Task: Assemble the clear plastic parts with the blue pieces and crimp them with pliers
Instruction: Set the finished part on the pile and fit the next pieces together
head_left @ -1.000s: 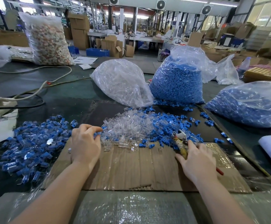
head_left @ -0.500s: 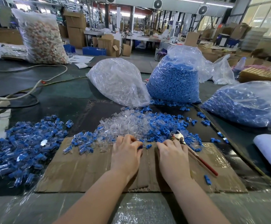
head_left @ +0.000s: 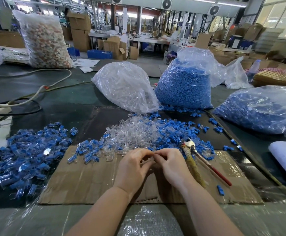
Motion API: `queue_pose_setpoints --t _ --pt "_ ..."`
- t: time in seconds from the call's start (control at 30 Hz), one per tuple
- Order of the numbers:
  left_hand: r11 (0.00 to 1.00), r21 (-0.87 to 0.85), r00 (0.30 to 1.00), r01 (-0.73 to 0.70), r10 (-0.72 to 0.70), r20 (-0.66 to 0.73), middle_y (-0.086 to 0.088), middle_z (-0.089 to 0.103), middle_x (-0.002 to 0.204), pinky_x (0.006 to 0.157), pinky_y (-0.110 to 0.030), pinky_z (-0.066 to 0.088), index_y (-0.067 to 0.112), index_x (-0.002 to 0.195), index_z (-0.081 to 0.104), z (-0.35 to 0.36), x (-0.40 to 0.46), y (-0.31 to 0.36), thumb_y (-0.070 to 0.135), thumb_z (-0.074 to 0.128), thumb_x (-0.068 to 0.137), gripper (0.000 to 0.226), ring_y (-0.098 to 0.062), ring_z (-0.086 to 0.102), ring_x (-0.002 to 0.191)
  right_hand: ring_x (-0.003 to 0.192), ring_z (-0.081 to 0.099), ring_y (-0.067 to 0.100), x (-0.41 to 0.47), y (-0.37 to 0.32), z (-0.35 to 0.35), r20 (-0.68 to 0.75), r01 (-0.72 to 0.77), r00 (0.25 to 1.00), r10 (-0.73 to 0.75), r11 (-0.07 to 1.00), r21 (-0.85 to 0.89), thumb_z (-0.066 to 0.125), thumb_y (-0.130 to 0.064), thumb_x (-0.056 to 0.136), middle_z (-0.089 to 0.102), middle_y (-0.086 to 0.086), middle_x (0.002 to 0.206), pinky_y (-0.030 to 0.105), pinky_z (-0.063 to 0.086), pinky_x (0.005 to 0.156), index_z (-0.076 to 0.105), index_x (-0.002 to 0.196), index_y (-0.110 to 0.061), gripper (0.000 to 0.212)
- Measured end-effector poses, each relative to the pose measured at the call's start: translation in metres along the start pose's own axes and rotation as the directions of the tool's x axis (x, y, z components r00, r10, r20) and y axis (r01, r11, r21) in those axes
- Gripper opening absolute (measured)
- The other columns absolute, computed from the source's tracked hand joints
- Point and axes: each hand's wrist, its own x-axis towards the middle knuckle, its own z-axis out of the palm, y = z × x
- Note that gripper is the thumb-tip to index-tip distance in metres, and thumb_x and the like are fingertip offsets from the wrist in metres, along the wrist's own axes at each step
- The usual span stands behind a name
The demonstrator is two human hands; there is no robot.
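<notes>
The dark table (head_left: 57,101) is carrying the whole work area. At 2 o'clock a sack of blue pieces (head_left: 261,113) is lying on its side; at 1 o'clock an upright sack of blue pieces (head_left: 183,89) is standing, touching a sack of clear plastic parts (head_left: 125,87) at 12 o'clock. At 10 o'clock, far back, a tall sack of pale mixed parts (head_left: 45,41) is standing upright. A flattened cardboard sheet (head_left: 87,181) is lying at the centre, under both hands. At 9 o'clock a pile of assembled blue-and-clear units (head_left: 26,154) is spreading over the table, partly onto the sheet's left edge. Just beyond the sheet's far edge a loose heap of clear plastic parts (head_left: 132,133) is merging on its right with scattered loose blue pieces (head_left: 174,132). The pliers (head_left: 192,154) are lying on the sheet at 3 o'clock of the hands, their head among the blue pieces, one handle red and one wrapped in tan, just beside the right hand.

The left hand (head_left: 133,169) and the right hand (head_left: 171,166) are meeting fingertip to fingertip above the sheet, each grip pinching a small part between them; the part is too hidden to tell clear from blue. A single blue piece (head_left: 220,190) is lying alone at 4 o'clock.
</notes>
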Motion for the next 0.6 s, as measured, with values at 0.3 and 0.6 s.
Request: queue_pose_setpoints --t 0.3,0.6 --pt "1.000 0.015 1.000 0.014 -0.014 0.000 0.010 0.056 0.085 0.075 -0.008 0.037 0.013 0.094 0.070 -0.002 0.000 0.006 0.016 0.066 0.084 0.011 -0.006 0.051 0.082 0.105 0.050 0.010 0.004 0.007 0.006 -0.126 0.047 0.989 -0.075 0.976 -0.212 0.050 -0.019 0.096 0.061 -0.005 0.108 0.024 0.039 0.092 0.065 0.111 -0.020 0.022" --pt "0.997 -0.002 0.997 0.075 -0.075 0.001 0.013 0.054 0.081 0.071 -0.001 0.034 0.013 0.092 0.068 -0.002 0.001 0.004 0.015 0.063 0.087 0.007 0.000 0.049 0.075 0.114 0.043 0.016 0.015 0.013 0.019 -0.127 0.088 0.971 -0.201 0.800 -0.593 0.043 -0.030 0.098 0.054 -0.010 0.119 0.035 0.030 0.096 0.053 0.122 -0.033 0.027"
